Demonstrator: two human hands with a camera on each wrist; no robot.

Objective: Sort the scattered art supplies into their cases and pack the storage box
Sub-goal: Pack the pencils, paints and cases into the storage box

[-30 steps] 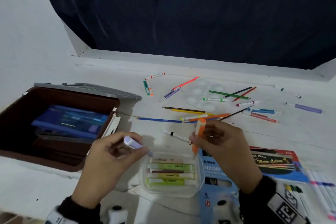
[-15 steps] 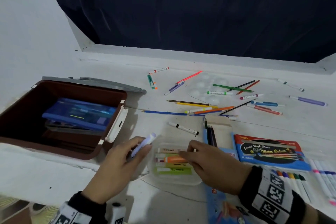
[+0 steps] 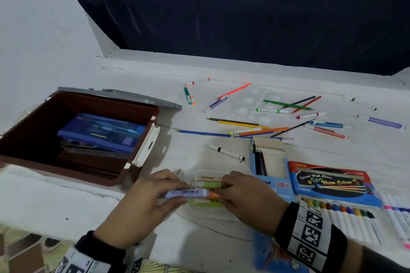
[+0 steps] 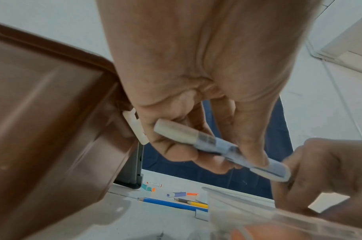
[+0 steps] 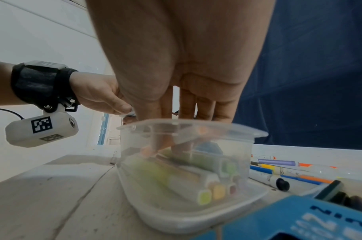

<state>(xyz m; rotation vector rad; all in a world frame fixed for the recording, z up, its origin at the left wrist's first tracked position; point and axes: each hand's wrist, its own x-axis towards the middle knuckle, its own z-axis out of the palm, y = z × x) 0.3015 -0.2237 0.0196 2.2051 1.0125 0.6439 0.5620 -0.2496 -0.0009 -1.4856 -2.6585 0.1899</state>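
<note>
A clear plastic case [image 3: 206, 207] [image 5: 196, 203] of highlighters sits near the table's front edge. My left hand [image 3: 177, 193] [image 4: 217, 151] pinches a lilac highlighter [image 3: 188, 193] [image 4: 223, 146] and holds it level just over the case's left rim. My right hand [image 3: 221, 190] [image 5: 171, 146] reaches into the case from the right, its straight fingers on an orange highlighter [image 3: 213, 194] [image 5: 163, 142] lying on top of the green and yellow ones. The brown storage box [image 3: 142, 117] [image 4: 42, 113] stands open at the left with a blue pencil case [image 3: 99, 133] inside.
Loose pencils and markers [image 3: 261, 131] and a clear paint palette [image 3: 255, 104] lie scattered behind the case, with a black-capped marker [image 3: 226, 152] nearer. A blue pencil box [image 3: 270, 173], a watercolour box [image 3: 330, 182] and marker sets [image 3: 346, 217] lie to the right. The box lid [image 3: 124, 95] leans behind the box.
My right hand has laid the orange highlighter into the case and stays on it. My left hand has brought the lilac highlighter down and level over the case.
</note>
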